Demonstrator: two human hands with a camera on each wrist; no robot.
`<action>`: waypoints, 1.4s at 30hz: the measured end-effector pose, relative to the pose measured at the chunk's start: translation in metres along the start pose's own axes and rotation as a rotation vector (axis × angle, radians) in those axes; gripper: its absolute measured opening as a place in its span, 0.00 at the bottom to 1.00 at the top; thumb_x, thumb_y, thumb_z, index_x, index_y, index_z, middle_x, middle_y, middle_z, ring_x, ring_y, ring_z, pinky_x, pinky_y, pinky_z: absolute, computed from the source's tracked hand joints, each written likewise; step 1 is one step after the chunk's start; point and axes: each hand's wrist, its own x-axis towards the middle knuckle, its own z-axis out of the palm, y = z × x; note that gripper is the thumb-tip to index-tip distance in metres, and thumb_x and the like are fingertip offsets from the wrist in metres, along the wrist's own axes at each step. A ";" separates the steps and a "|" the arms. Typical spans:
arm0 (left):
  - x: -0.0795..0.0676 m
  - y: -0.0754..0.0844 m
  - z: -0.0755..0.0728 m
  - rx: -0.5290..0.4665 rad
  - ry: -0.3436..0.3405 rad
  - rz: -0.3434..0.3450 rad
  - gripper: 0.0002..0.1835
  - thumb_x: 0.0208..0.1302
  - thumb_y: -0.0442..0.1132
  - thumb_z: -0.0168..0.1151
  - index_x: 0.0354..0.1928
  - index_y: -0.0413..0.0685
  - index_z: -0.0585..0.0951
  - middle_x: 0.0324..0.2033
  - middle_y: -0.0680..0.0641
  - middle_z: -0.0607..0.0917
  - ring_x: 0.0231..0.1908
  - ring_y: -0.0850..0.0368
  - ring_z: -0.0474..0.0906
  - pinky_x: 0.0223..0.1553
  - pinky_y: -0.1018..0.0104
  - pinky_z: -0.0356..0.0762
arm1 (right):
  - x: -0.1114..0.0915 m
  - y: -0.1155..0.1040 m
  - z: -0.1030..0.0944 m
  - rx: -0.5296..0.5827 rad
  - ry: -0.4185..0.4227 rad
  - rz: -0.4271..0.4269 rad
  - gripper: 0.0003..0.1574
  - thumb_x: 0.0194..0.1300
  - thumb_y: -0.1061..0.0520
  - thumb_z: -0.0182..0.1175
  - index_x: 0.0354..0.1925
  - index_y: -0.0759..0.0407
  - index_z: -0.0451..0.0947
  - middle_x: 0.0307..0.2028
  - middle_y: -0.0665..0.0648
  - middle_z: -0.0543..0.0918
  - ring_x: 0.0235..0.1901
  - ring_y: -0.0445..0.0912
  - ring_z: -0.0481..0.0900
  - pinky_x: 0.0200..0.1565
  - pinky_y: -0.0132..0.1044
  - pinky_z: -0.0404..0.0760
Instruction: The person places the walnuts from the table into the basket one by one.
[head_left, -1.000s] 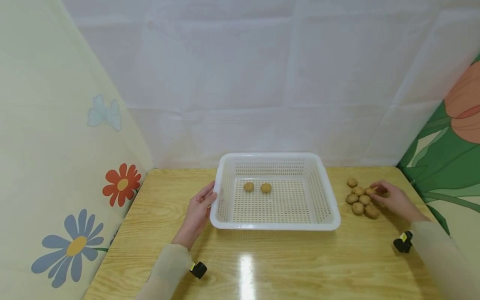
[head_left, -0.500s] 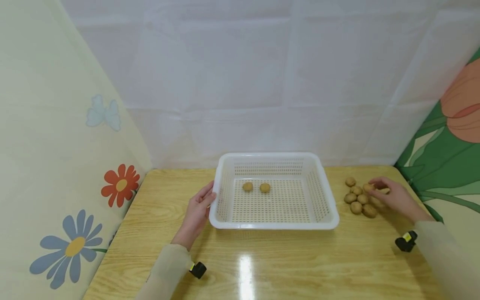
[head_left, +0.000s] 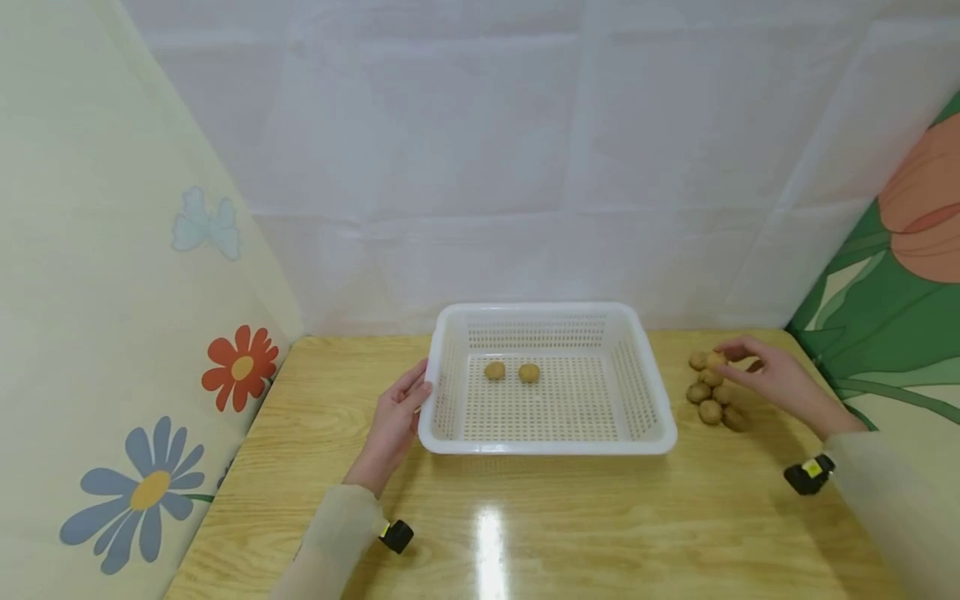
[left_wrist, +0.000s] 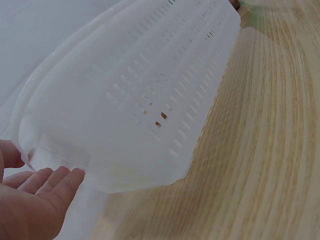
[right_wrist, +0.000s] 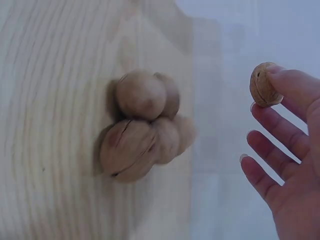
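- A person's right hand (head_left: 780, 385) pinches 1 walnut (right_wrist: 264, 86) between thumb and forefinger, the remaining fingers spread clear of it, at the right side of a wooden table (head_left: 585, 533).
- The held nut shows apart from the pile (right_wrist: 130, 150) in the right wrist view; from the head camera it overlaps the pile's far end. At least 5 nuts lie bunched there, some partly hidden by others.
- At left, the left hand (head_left: 392, 417) grips the near-upright end of a white perforated basket (head_left: 547, 448), thumb at the rim, fingers against the outside wall.
- Inside the basket, 2 walnuts (head_left: 529, 373) rest on the floor, just apart, left of its middle.
- The step in hand appears to be a carry from pile to basket. A rounded shell suits a firm, centred pinch; off-centre pressure could let it slip.
- Best practice would be to lift over the rim without brushing it, then release low, limiting roll.
- A steady left hand should keep the basket from sliding.
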 end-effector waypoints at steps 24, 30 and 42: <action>0.001 0.001 0.002 0.001 0.010 -0.007 0.28 0.82 0.33 0.50 0.79 0.42 0.63 0.76 0.42 0.68 0.57 0.68 0.80 0.58 0.66 0.82 | 0.062 -0.094 0.024 0.048 -0.166 -0.094 0.28 0.75 0.39 0.62 0.62 0.55 0.80 0.56 0.57 0.83 0.58 0.57 0.77 0.56 0.55 0.75; 0.001 -0.001 0.001 0.000 0.005 -0.003 0.28 0.82 0.33 0.51 0.79 0.42 0.63 0.76 0.42 0.68 0.57 0.67 0.81 0.58 0.65 0.83 | 0.082 -0.112 0.036 0.047 -0.172 -0.197 0.23 0.74 0.44 0.65 0.59 0.54 0.83 0.52 0.53 0.86 0.53 0.53 0.79 0.54 0.50 0.76; 0.000 0.000 0.001 -0.018 0.017 -0.012 0.28 0.81 0.32 0.51 0.79 0.42 0.64 0.76 0.40 0.69 0.56 0.66 0.82 0.57 0.64 0.83 | 0.118 -0.139 0.063 0.081 -0.181 -0.262 0.17 0.72 0.51 0.68 0.55 0.56 0.85 0.47 0.53 0.87 0.47 0.48 0.81 0.49 0.43 0.77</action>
